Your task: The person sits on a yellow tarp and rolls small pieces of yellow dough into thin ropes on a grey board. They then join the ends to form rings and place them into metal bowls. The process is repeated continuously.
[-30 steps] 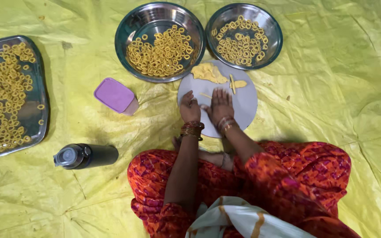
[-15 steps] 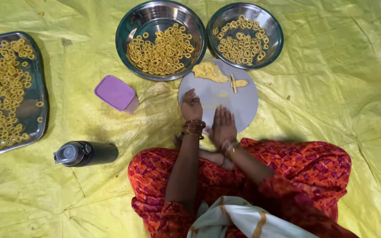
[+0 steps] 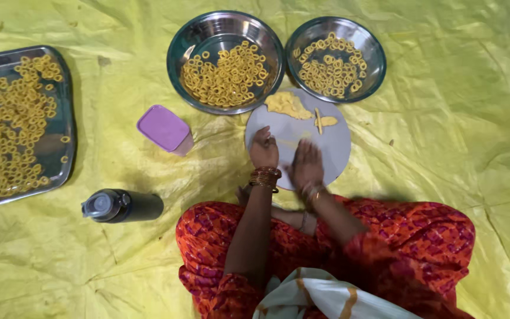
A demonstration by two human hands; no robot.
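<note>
1. Since the earlier frames, the right hand (image 3: 307, 165) has slid back along the round grey board (image 3: 332, 147) toward the person's lap, while the left hand (image 3: 264, 149) has stayed near the board's left edge.
2. Right hand: flat, palm down, fingers together and stretched forward; it looks pressed onto a thin strand of dough (image 3: 290, 142) that shows as a pale streak between the two hands. Its outline is blurred.
3. Left hand: resting on the board with fingers curled loosely down; whether it pinches the strand's end I cannot tell.
4. On the board's far edge lie a lump of yellow dough (image 3: 288, 104) and, just beside it to the right, a small flattened piece with a short stick of dough (image 3: 322, 121).
5. Done so far, as I judge it: many rings are shaped. One steel bowl (image 3: 191, 41) at the sheet's far edge holds a good layer of rings, a second steel bowl (image 3: 373, 50) to its right holds fewer, and a steel tray (image 3: 66, 127) at the sheet's left edge is largely covered.
6. Left, as I judge it: the lump on the board is unshaped, so only a modest share remains here.
7. Also on the yellow sheet (image 3: 444, 147): a small box with a purple lid (image 3: 164, 128) left of the board, and a dark bottle (image 3: 122, 205) lying on its side near the person's knee.
</note>
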